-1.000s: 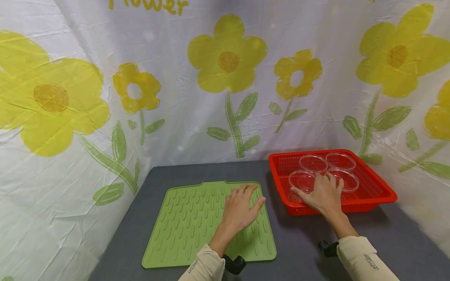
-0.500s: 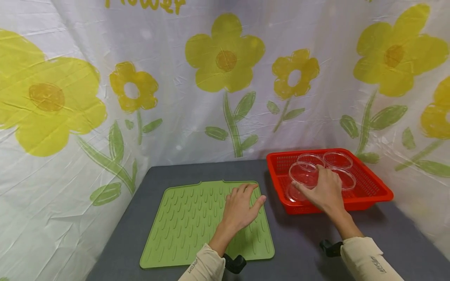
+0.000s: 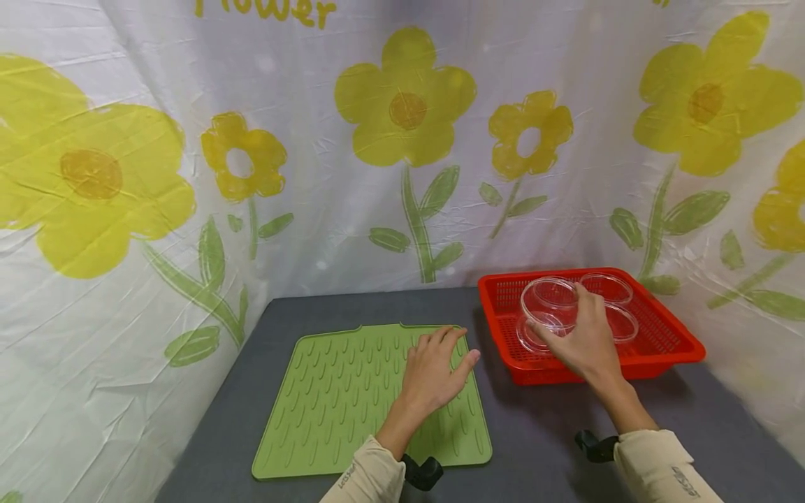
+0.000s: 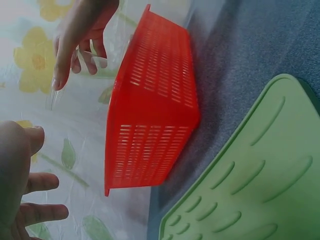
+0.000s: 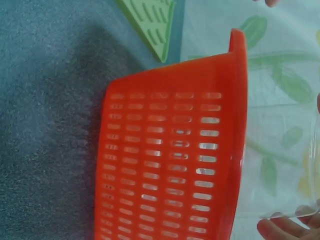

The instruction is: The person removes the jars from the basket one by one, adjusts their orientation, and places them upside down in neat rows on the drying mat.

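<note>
My right hand point(image 3: 585, 335) grips a clear round container point(image 3: 541, 307) by its sides, thumb on the near side and fingers on the far side. The held container is raised over the left part of the red basket point(image 3: 666, 355); in the right wrist view its see-through wall point(image 5: 280, 165) shows beyond the basket's rim. Three similar containers stay in the basket, among them one at the back right point(image 3: 606, 285) and one partly behind my right hand point(image 3: 624, 324). Above the green mat point(image 3: 352, 398), my left hand point(image 3: 430, 370) hovers with fingers spread, holding nothing.
The basket and the ridged mat lie side by side on a dark grey table point(image 3: 534, 447), with a strip of table between them. Close behind the table hangs a white curtain point(image 3: 302, 244) with yellow flowers, which also borders both sides.
My right hand has closed around the front-left container and lifted it up from among the others in the basket. My left hand has stayed nearly still over the mat.
</note>
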{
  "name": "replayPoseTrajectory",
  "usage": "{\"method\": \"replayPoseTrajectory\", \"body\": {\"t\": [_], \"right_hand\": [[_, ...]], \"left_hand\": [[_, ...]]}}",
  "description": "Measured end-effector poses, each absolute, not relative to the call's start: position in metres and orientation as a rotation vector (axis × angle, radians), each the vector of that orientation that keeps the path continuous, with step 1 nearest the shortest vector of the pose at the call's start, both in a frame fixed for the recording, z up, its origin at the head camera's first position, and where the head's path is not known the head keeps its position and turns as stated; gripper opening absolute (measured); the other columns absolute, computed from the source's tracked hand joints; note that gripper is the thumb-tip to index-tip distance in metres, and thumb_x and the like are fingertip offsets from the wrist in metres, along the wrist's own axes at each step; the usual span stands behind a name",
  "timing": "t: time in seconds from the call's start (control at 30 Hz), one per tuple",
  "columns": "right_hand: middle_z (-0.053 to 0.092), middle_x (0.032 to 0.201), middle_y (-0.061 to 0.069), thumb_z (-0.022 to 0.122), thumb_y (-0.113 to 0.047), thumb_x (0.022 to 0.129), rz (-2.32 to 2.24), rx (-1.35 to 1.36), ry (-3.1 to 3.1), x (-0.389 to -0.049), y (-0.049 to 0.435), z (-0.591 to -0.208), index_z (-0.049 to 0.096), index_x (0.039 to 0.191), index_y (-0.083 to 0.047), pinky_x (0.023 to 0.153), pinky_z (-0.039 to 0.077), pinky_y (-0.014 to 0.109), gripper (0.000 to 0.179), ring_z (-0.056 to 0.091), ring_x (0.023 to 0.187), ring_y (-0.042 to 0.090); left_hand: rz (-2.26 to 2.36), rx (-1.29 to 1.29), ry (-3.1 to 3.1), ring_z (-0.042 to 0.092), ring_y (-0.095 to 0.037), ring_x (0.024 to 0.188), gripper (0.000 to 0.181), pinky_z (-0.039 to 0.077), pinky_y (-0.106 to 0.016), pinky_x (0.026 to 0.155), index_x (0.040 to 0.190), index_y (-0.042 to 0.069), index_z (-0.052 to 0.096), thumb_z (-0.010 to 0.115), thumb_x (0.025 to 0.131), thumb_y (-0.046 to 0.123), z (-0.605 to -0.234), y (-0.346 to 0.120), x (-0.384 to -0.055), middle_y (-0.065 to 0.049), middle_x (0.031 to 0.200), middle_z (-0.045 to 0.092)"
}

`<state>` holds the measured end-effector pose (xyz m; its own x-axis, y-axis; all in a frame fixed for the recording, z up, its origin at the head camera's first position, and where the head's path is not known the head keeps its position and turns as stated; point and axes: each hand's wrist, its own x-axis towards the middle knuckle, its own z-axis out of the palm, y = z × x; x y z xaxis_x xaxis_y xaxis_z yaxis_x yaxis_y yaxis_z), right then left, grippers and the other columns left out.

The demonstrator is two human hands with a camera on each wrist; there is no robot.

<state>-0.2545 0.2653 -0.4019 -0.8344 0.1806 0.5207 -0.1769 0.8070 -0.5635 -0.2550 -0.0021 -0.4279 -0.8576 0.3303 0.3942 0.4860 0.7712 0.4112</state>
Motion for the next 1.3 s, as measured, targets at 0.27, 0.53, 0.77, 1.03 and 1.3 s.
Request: {"method": "replayPoseTrajectory", "body": {"t": [0.27,0.53,0.77,1.03,1.3], "right_hand": [[0.043,0.143,0.031,0.086,-0.042,0.078,0.844,0.021,-2.372,-0.248,0.26,-0.392,0.031,0.154,0.003,0.095,0.047,0.073,0.104,0.049,0.119,0.049],[0.045,0.143,0.028,0.087,-0.043,0.077,0.861,0.095,-2.35,-0.239,0.252,-0.377,0.032,0.156,0.0,0.093,0.048,0.072,0.105,0.049,0.121,0.045],[0.05,0.139,0.024,0.089,-0.033,0.075,0.902,0.258,-2.341,-0.232,0.23,-0.368,0.037,0.153,0.0,0.092,0.051,0.069,0.099,0.052,0.121,0.041],[0.053,0.136,0.018,0.09,-0.036,0.075,0.925,0.428,-2.389,-0.227,0.207,-0.367,0.039,0.153,-0.004,0.087,0.058,0.06,0.099,0.058,0.115,0.035],[0.053,0.139,0.015,0.091,-0.039,0.073,0.963,0.49,-2.421,-0.223,0.197,-0.369,0.04,0.153,-0.006,0.093,0.055,0.061,0.1,0.054,0.121,0.03]], "left_hand": [[-0.738,-0.634,-2.657,0.056,-0.032,0.13,0.051,0.049,-0.056,0.095,0.144,0.024,0.058,0.053,0.101,0.052,-0.423,-0.006,-0.253,-0.004,0.149,0.056],[-0.8,-0.657,-2.62,0.055,-0.032,0.133,0.053,0.049,-0.057,0.1,0.145,0.02,0.056,0.062,0.098,0.044,-0.412,-0.008,-0.252,-0.007,0.151,0.054],[-0.905,-0.711,-2.555,0.052,-0.03,0.138,0.064,0.047,-0.055,0.109,0.149,0.016,0.05,0.072,0.093,0.039,-0.403,-0.008,-0.251,-0.007,0.153,0.05],[-1.099,-0.752,-2.497,0.047,-0.026,0.145,0.099,0.049,-0.05,0.11,0.161,0.02,0.028,0.084,0.083,0.044,-0.397,-0.004,-0.248,-0.002,0.162,0.039],[-1.186,-0.787,-2.383,0.056,-0.024,0.134,0.108,0.055,-0.048,0.102,0.161,0.021,0.023,0.088,0.078,0.044,-0.401,0.001,-0.244,-0.006,0.154,0.049]]}}
